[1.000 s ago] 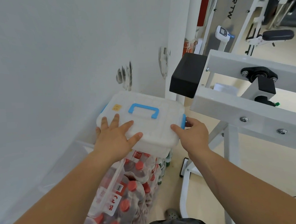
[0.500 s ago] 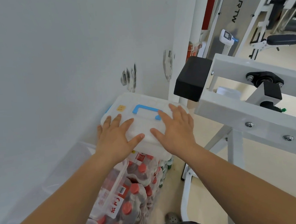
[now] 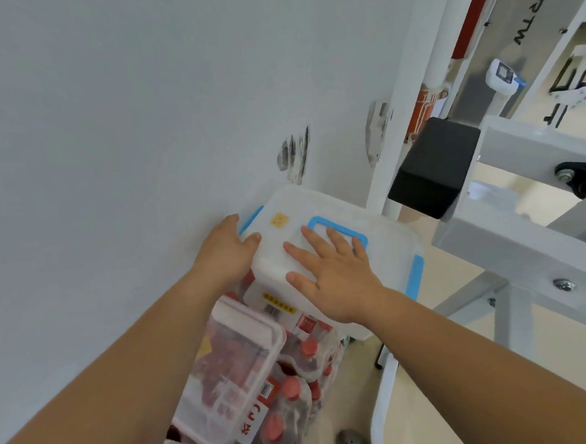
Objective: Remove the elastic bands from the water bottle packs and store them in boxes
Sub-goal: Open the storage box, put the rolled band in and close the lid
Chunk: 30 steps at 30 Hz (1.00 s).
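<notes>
A white translucent storage box (image 3: 386,250) with a blue handle and blue side latches sits on top of shrink-wrapped water bottle packs (image 3: 295,386) with red caps, against the wall. My right hand (image 3: 332,274) lies flat on the lid, fingers spread over the blue handle. My left hand (image 3: 226,251) grips the box's left end, thumb on the lid and fingers curled round the blue latch. No elastic bands are visible.
A clear lidded container (image 3: 232,380) leans on the packs in front of the box. A white wall stands to the left. A white metal gym frame (image 3: 526,242) with a black pad (image 3: 432,168) juts in close on the right. Beige floor lies below.
My left hand slid from the lid top to the box's left end and curled round the latch. My right hand stayed flat on the lid, shifting slightly toward the middle.
</notes>
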Each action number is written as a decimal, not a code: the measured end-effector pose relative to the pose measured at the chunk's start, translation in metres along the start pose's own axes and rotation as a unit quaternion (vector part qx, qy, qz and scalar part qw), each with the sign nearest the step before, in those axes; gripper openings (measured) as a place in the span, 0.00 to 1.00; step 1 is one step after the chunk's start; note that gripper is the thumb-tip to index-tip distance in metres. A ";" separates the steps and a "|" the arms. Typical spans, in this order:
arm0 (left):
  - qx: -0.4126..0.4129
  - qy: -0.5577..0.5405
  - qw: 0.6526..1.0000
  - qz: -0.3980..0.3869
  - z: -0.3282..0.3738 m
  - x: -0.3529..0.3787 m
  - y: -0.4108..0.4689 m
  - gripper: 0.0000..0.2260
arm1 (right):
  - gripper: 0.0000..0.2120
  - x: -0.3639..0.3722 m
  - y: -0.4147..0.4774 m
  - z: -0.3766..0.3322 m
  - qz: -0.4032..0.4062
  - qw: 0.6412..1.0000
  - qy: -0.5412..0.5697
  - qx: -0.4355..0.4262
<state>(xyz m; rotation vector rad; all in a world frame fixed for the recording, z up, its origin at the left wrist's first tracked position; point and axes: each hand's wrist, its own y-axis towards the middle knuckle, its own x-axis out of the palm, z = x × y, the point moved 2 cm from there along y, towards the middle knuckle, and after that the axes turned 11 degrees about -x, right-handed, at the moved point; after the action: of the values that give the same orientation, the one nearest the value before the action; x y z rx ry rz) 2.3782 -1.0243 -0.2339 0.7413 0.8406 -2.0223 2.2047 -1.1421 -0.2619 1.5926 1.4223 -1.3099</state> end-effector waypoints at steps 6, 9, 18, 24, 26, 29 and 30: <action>-0.052 -0.119 0.988 -0.078 -0.002 0.011 0.016 0.33 | 0.35 0.000 -0.006 0.002 -0.006 1.000 0.004 0.015; -0.035 -0.144 0.987 -0.066 -0.002 0.011 0.020 0.32 | 0.35 0.000 -0.004 0.000 -0.008 1.000 0.002 0.013; 0.107 -0.036 0.991 0.072 0.009 0.012 0.010 0.17 | 0.41 0.001 -0.005 -0.002 0.000 1.000 0.002 0.000; 0.125 0.020 0.985 0.114 0.011 0.001 0.004 0.18 | 0.39 -0.003 0.008 -0.013 -0.015 1.000 0.011 -0.007; 0.126 0.042 0.981 0.145 0.010 -0.007 0.000 0.18 | 0.38 -0.001 0.018 -0.028 -0.013 1.000 0.014 -0.008; 0.152 0.085 0.973 0.154 0.009 -0.014 -0.011 0.15 | 0.38 0.001 0.031 -0.046 0.004 0.999 0.034 0.009; 0.160 0.094 0.972 0.145 0.008 -0.014 -0.015 0.14 | 0.38 0.001 0.033 -0.048 0.011 0.999 0.043 0.015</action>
<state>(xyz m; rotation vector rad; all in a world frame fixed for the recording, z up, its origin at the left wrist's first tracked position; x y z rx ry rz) 2.3709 -1.0170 -0.2141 1.1798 0.4768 -1.8605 2.2486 -1.1057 -0.2527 1.6973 1.4395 -1.2690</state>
